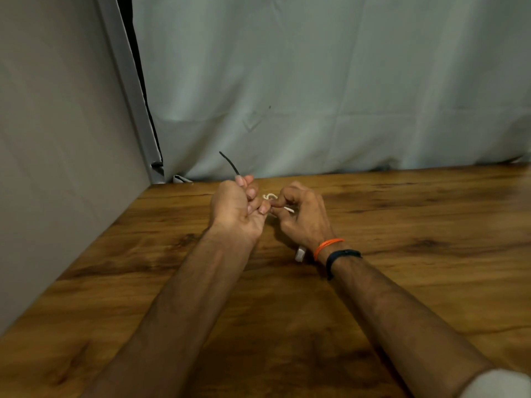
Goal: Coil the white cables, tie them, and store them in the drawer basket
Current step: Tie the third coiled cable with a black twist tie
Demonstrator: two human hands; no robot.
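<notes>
Pinching a black tie (230, 163), the left hand (234, 208) has its fingers curled round it above the counter (416, 225). The right hand (301, 216) curls its fingers round the coiled white cable (270, 196).

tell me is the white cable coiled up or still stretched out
Coiled, apparently: only small loops of white cable show between the left hand and right hand; the rest is hidden.

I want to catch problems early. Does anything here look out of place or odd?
Nothing stands out. Both the left hand and right hand hold the white cable above the wooden table, and a black tie sticks up from the left hand.
</notes>
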